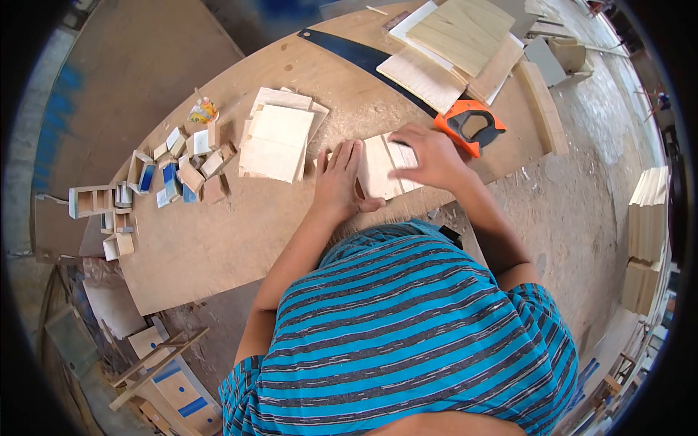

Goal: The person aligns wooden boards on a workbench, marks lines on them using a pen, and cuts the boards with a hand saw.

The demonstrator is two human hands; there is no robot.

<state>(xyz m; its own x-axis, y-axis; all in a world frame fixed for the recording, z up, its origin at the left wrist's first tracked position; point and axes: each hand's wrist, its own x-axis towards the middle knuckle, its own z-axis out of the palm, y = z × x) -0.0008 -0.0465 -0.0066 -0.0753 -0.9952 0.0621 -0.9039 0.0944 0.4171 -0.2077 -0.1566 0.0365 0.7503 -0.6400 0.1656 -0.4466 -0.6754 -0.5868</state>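
A pale wooden board (376, 168) lies near the front edge of the plywood table. My left hand (340, 180) rests on its left side, fingers stretched out and lying flat, thumb along the near edge. At the board's right side, my right hand (435, 158) grips a narrow wooden strip (402, 161) between thumb and fingers, against the board. A stack of square boards (276, 142) sits just left of my left hand. Beyond my right hand lies a handsaw with an orange handle (470, 126), its dark blade partly under other boards.
Small wooden blocks and open boxes (190, 176) cluster on the table's left, near a small yellow container (203, 111). Larger boards (459, 36) are piled at the back right, beside a long wooden bar (539, 109). Wood pieces (645, 236) stand stacked at the far right.
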